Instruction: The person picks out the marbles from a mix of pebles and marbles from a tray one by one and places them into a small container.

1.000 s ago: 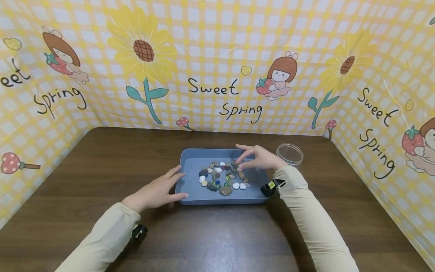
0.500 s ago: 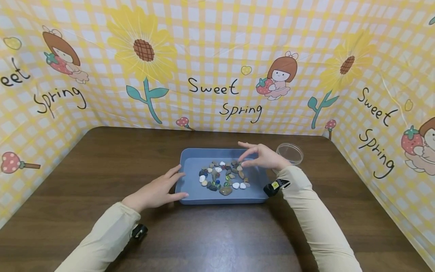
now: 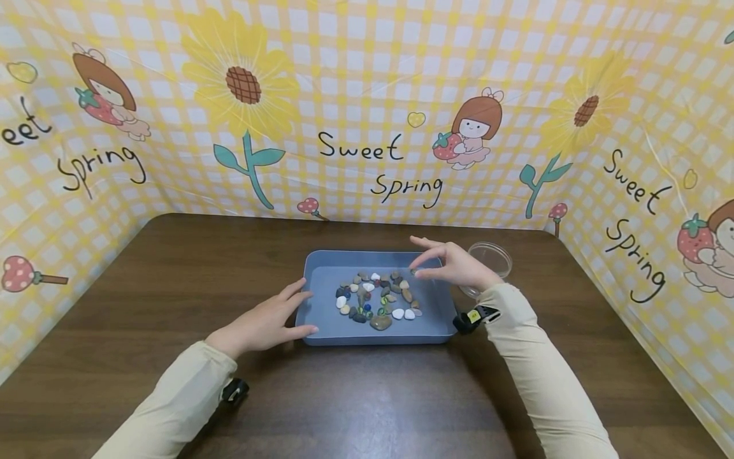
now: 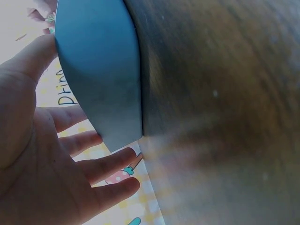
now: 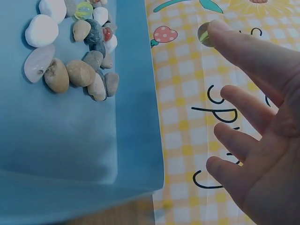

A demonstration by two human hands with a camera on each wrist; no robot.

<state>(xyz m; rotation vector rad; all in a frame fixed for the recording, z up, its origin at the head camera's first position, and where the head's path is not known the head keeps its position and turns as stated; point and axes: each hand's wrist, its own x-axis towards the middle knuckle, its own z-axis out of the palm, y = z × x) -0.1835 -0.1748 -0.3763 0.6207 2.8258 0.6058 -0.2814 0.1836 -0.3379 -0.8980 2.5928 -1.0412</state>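
Between thumb and index finger, my right hand [image 3: 461,264] pinches a clear glass marble [image 5: 204,34] with a yellow-green streak, its other fingers spread. That hand is over the right part of a shallow blue tray [image 3: 323,322]. Inside the tray lies a rough ring of pebbles [image 3: 381,323] in grey, brown and white, with white stones [image 5: 42,31] and a yellow-green marble [image 5: 84,10] showing in the right wrist view. My left hand [image 3: 258,326], fingers spread and fairly straight, touches the tray's left end at the rim; its thumb and fingertips show against the blue wall [image 4: 101,70].
A round clear dish [image 3: 489,259] stands on the brown table [image 3: 241,255] behind my right hand, partly covered by it. Patterned yellow checked cloth [image 3: 355,83] rises along the back and both sides. Each wrist wears a small black camera [image 3: 235,391].
My right hand has drawn back to the right and slightly up from the pebbles, and the pinched marble now shows at its fingertips. The left hand and tray have stayed in place.
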